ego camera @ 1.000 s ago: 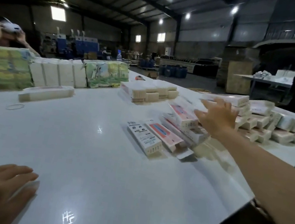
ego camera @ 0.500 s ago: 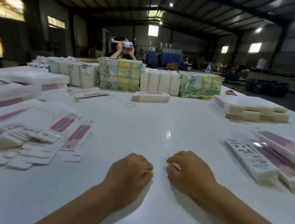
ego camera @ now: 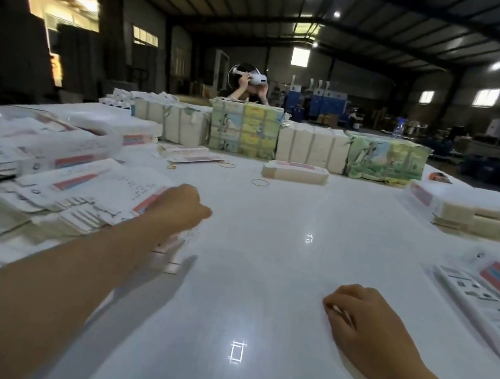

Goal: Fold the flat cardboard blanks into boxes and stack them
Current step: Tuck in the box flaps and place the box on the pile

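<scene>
The flat white cardboard blanks with red-and-blue printed panels (ego camera: 51,188) lie in a loose, overlapping heap on the left side of the glossy white surface (ego camera: 257,291), and the left hand (ego camera: 178,207) reaches across to the heap's near edge, its fingers curled over the edge of the topmost blank; whether that grip has actually closed on the sheet or only rests on it cannot be told, since the fingertips are hidden behind the knuckles. The right hand (ego camera: 362,322) rests on the surface well apart from the heap, fingers loosely curled, with nothing in it. To the right, just beside the edge of the view, finished white boxes with printed faces (ego camera: 490,298) lie side by side, and more blanks sit in neat stacks of cream-edged card (ego camera: 484,217) farther back. These blanks look thin and light, stiff enough to keep their shape yet ready to bend along the scored creases, and their coated faces probably slide easily over one another on this slick top. A sensible hold is likely a pinch on a free corner or long edge of the uppermost sheet, away from the small tabs, so only one peels off and the flaps do not crumple.
</scene>
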